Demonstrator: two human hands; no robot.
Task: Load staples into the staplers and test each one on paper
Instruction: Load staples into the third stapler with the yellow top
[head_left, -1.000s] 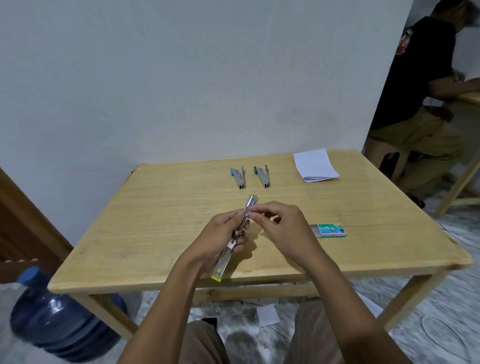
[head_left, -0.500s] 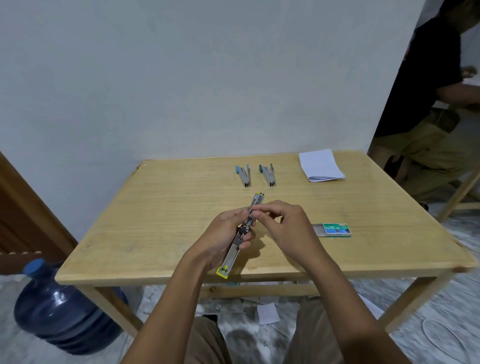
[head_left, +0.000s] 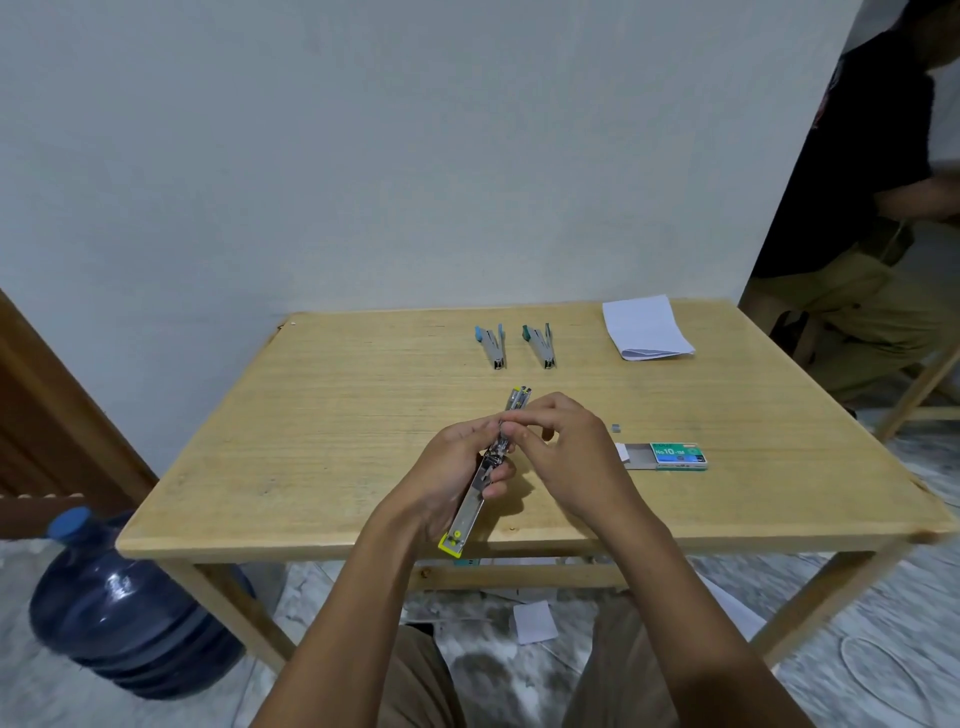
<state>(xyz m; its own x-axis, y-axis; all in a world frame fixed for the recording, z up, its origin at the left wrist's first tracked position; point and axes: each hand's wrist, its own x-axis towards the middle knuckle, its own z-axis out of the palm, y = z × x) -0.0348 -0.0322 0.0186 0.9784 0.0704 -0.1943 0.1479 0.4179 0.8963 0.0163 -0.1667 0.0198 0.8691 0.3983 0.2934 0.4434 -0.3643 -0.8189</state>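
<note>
Change: Little has moved in the last second; both hands keep their hold on the yellow stapler (head_left: 470, 512), and its far tip leans a touch further right.
Left hand (head_left: 452, 470): fingers and thumb are curled round the stapler's middle, at the hinge, carrying it just above the table (head_left: 311, 441).
Right hand (head_left: 569, 457): thumb and forefinger are pinched together on the stapler's far arm, right beside the left thumb, with the other fingers loosely bent. Whether a staple strip sits in the pinch I cannot tell, as the fingertips hide it.
Yellow stapler: it is swung open into one long line. The yellow end sticks out of the grip toward the person, over the table's front edge, and the metal tip pokes out past the fingertips.
Beyond the grip: a blue stapler (head_left: 491, 347) and a green stapler (head_left: 540, 345) lie side by side on the table, not touching, well past the held tip.
Beyond and right of the grip: a stack of white paper (head_left: 647, 327) lies near the far corner.
Right of the grip: a green staple box (head_left: 670, 456) lies flat, its tray slid out toward the right hand.
Just beyond that tray: a small grey piece (head_left: 616, 427), possibly loose staples, lies on the table.
Left of and below the grip: a blue water jug (head_left: 124, 608) stands on the floor beside the table's leg.
Below the grip: a white paper scrap (head_left: 535, 621) lies on the floor between the person's knees.
Far right of the grip: another person (head_left: 872, 208) sits at a second table, blurred.
</note>
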